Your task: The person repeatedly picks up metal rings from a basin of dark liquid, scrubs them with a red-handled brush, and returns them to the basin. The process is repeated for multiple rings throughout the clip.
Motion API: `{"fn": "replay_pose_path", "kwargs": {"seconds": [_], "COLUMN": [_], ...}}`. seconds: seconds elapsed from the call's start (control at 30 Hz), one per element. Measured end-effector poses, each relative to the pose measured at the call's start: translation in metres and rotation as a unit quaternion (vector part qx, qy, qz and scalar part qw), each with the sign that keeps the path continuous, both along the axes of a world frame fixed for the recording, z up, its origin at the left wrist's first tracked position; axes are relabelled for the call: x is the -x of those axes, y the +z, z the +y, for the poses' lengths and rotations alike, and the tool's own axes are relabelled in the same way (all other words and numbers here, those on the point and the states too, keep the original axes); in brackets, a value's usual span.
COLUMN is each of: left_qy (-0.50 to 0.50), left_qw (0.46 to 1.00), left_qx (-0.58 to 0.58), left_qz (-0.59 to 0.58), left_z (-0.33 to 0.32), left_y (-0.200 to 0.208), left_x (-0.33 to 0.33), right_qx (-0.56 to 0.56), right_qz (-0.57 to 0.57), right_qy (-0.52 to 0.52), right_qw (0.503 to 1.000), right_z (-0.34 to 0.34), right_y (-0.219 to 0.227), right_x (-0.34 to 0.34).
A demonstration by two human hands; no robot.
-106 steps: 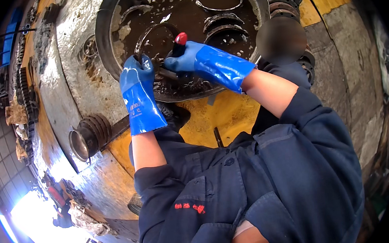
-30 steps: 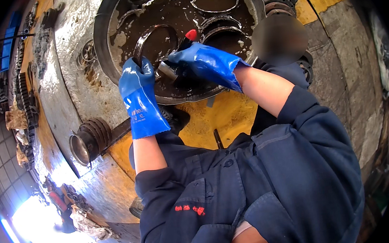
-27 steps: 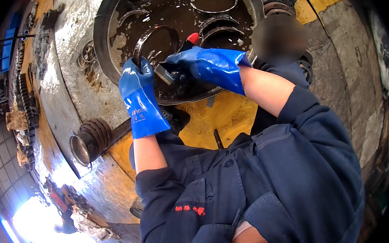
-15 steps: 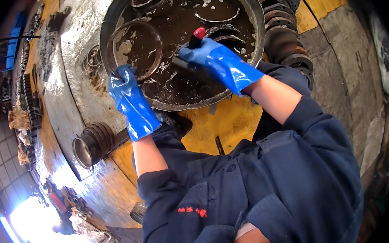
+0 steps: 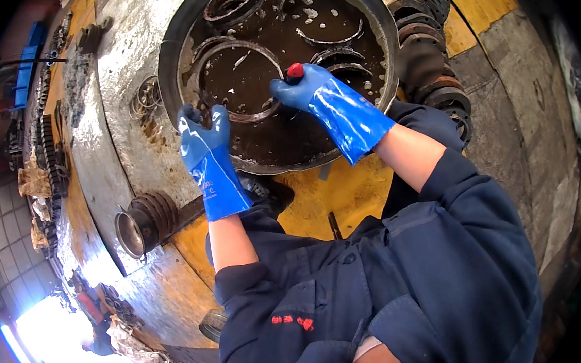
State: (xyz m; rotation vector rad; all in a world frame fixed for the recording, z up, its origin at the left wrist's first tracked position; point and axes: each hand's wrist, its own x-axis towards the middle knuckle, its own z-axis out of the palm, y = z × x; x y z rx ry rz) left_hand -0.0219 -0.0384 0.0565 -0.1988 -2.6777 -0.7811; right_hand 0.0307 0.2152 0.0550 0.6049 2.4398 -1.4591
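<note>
A round dark basin [image 5: 393, 44] of murky brown liquid stands in front of me, with metal rings lying in it. One large thin ring [image 5: 280, 65] lies tilted between my two hands. My left hand [image 5: 203, 130], in a blue rubber glove, is over the basin's near left rim with thumb and fingers apart, holding nothing. My right hand [image 5: 307, 88], gloved alike, is closed round a dark handle with a red end [image 5: 295, 70] beside the ring's right edge. The tool's working end is hidden by the hand and ring.
Curved ring pieces [image 5: 339, 58] lie at the basin's right side, more rings [image 5: 232, 8] at its far left. A row of dark round discs [image 5: 422, 31] stands right of the basin. Left are thin loose rings [image 5: 147, 97] and a ribbed metal cylinder [image 5: 147, 223].
My left hand has let go of the large ring and opened. The ring has shifted to the right within the basin, toward my right hand, which still grips the red-ended handle.
</note>
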Motion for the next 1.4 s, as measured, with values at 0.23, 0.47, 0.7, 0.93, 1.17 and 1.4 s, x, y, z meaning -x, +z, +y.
{"fn": "replay_pose_path", "kwargs": {"seconds": [0.23, 0.47, 0.7, 0.93, 1.17, 1.4], "left_qy": [-0.091, -0.150, -0.075, 0.033, -0.002, 0.007], "left_qw": [0.988, 0.948, 0.969, 0.970, 0.976, 0.984], "left_qx": [0.122, 0.136, 0.114, 0.091, 0.097, 0.085], "left_qz": [-0.034, -0.245, -0.207, -0.225, -0.197, -0.157], "left_z": [0.015, -0.002, -0.004, 0.008, 0.015, 0.023], "left_y": [0.035, 0.039, 0.039, 0.068, 0.062, 0.052], "left_x": [-0.017, -0.011, -0.010, -0.018, -0.017, -0.021], "right_qx": [-0.289, -0.257, -0.188, 0.053, -0.251, 0.075], "right_qz": [0.118, 0.176, -0.002, 0.161, 0.380, -0.063], "right_qy": [0.186, 0.192, 0.127, 0.128, 0.152, 0.081], "right_qw": [0.932, 0.930, 0.974, 0.977, 0.877, 0.992], "right_z": [-0.022, -0.024, -0.013, -0.006, -0.026, -0.017], "right_y": [0.003, -0.020, -0.004, 0.035, -0.013, 0.003], "right_x": [-0.007, -0.001, 0.005, -0.009, -0.002, 0.003]}}
